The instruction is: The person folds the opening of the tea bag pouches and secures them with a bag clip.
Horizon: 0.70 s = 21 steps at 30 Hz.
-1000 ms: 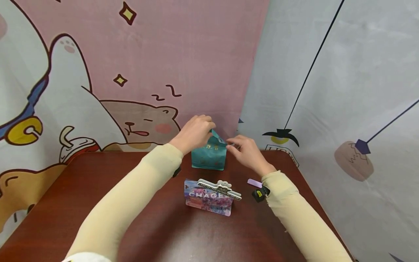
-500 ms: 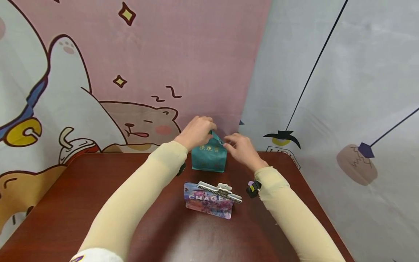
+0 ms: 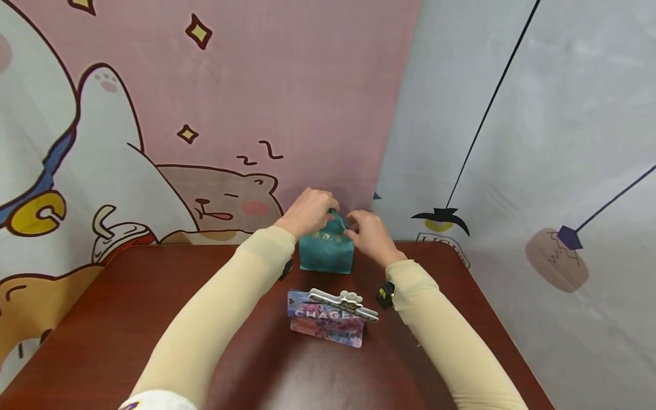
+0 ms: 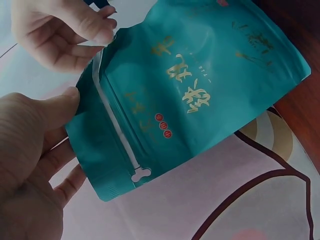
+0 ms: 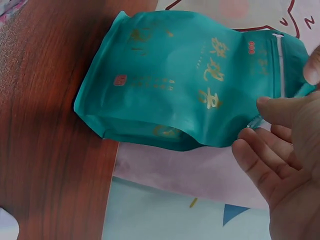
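Observation:
A teal foil pouch (image 3: 326, 256) with gold lettering stands upright at the back of the table. Across its neck runs a pale zip strip (image 4: 117, 127) with a bone-shaped end tab (image 4: 141, 174). My left hand (image 3: 309, 212) grips the top edge of the pouch, thumb (image 4: 57, 107) on the near face and fingers behind. The right hand (image 3: 370, 236) pinches the pouch's opposite top side beside the strip, thumb (image 5: 280, 108) against the fingers. That top side looks parted and bent in the left wrist view.
In front of the pouch stands a pink and blue CHAGEE packet (image 3: 323, 327) with a long white clip (image 3: 343, 304) along its top. A cartoon-printed cloth (image 3: 328, 102) hangs right behind the brown table (image 3: 220, 341).
My right hand has shifted left along the pouch top, closer to the left hand. The lilac strip seen on the table earlier is now hidden behind the right wrist. The pouch stays in place.

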Motion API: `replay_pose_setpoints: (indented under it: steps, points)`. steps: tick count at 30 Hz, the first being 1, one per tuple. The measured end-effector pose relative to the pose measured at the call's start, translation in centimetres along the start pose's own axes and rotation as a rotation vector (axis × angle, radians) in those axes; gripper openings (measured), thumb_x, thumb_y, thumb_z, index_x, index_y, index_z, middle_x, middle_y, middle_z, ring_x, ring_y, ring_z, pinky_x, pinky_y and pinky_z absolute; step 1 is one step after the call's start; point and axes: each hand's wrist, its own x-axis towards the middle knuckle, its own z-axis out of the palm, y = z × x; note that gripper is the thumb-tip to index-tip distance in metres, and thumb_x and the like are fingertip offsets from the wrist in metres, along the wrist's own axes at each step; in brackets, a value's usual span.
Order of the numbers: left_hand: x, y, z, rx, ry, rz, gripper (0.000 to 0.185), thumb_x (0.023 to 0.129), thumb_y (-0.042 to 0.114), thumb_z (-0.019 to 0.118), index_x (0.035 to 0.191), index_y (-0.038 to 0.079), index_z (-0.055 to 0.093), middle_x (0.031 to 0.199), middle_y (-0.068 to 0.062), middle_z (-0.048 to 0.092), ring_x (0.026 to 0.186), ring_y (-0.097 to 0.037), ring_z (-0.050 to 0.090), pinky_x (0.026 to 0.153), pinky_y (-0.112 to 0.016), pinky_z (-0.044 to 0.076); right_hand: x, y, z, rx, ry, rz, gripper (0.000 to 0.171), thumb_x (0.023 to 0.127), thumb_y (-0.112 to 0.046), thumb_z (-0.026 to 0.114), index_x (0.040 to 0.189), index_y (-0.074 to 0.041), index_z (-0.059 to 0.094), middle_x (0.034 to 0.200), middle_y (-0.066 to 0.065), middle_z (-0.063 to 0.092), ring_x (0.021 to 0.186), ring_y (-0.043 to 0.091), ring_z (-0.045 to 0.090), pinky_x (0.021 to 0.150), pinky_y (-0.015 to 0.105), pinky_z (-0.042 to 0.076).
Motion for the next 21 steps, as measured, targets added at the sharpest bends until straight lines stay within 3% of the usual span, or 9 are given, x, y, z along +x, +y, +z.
replay_pose_setpoints:
  steps: [9, 15, 21]
  points:
    - [0.20, 0.08, 0.09, -0.036, 0.010, 0.009, 0.012, 0.099, 0.015, 0.071, 0.105, 0.010, 0.081, 0.101, -0.006, 0.074, 0.091, -0.021, 0.069, 0.083, -0.035, 0.055, 0.56, -0.03, 0.93, -0.040, 0.070, -0.058, 0.014, 0.095, -0.002, 0.072, 0.108, -0.001, 0.066, 0.103, 0.017, 0.070, 0.089, 0.031, 0.071, 0.075, 0.043, 0.058]
    - [0.37, 0.20, 0.34, -0.094, -0.080, -0.021, 0.018, 0.104, 0.013, 0.063, 0.115, 0.008, 0.077, 0.107, -0.008, 0.069, 0.097, -0.022, 0.065, 0.087, -0.034, 0.054, 0.72, 0.15, 0.71, -0.023, 0.083, -0.066, 0.010, 0.098, -0.001, 0.068, 0.107, 0.000, 0.071, 0.102, 0.016, 0.073, 0.086, 0.030, 0.071, 0.075, 0.044, 0.058]
    - [0.42, 0.27, 0.91, -0.160, -0.153, -0.052, 0.021, 0.106, 0.015, 0.059, 0.119, 0.009, 0.074, 0.109, -0.006, 0.069, 0.098, -0.020, 0.063, 0.085, -0.034, 0.054, 0.96, 0.08, 0.50, 0.095, 0.010, 0.039, 0.013, 0.102, -0.001, 0.061, 0.110, -0.002, 0.071, 0.105, 0.017, 0.074, 0.077, 0.029, 0.074, 0.068, 0.037, 0.059]
